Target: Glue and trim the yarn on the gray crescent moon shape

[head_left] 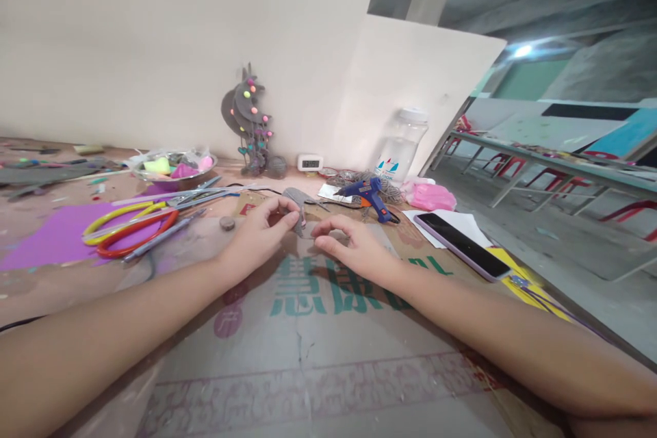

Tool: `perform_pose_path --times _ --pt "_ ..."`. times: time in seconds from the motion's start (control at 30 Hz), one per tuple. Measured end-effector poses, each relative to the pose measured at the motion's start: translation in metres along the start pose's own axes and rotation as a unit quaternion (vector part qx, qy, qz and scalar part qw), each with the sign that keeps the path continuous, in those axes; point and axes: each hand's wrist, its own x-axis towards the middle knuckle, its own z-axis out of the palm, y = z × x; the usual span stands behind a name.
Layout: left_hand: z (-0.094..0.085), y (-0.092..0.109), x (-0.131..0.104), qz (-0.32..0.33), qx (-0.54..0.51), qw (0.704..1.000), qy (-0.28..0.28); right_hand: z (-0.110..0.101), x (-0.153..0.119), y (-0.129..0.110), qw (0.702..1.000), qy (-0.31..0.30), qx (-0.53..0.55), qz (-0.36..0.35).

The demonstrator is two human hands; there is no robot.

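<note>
My left hand [267, 229] pinches a small grey felt piece [294, 198] between thumb and fingertips, above the printed cardboard sheet [328, 349]. Close by on the right is my right hand [354, 246], its thumb and fingers curled towards each other just beside the felt. A thin grey strand seems to run between the felt and the right fingertips; whether those fingers grip it is too fine to make out. Behind the hands lies a blue glue gun [370, 193] with an orange trigger. A small round brownish-grey disc [226, 223] rests left of my left hand.
Scissors with yellow and red handles [136, 229] lie over purple felt [56, 236]. A metal bowl [174, 181], a decorated grey felt moon [249, 109], a digital timer [310, 163] and a clear bottle [403, 144] stand behind. At right lies a phone [462, 246].
</note>
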Motion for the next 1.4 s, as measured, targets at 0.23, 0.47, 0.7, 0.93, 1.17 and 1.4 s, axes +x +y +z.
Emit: perform_pose_path --times 0.23,0.47,0.7,0.93,1.17,1.4 --pt "-0.001 0.003 0.002 -0.017 0.013 1.0 -0.019 0.004 -0.002 0.003 0.997 0.021 -0.051 -0.045" --pt "0.002 -0.002 0.0 -0.051 -0.023 0.997 -0.052 0.001 0.0 -0.004 0.998 0.047 0.017 0.028" --pt "0.006 -0.01 -0.001 -0.054 -0.032 0.996 -0.069 0.002 0.0 -0.002 0.998 0.05 0.041 0.025" --pt "0.007 -0.008 -0.002 -0.069 -0.028 0.995 -0.063 0.001 0.001 -0.003 0.998 0.05 0.04 0.03" --pt "0.006 -0.003 -0.002 -0.064 -0.032 0.996 -0.057 0.001 0.001 -0.004 0.997 0.05 0.038 0.033" --pt "0.007 -0.002 -0.003 -0.066 -0.075 0.992 -0.072 0.003 0.002 0.002 0.997 0.037 0.054 0.041"
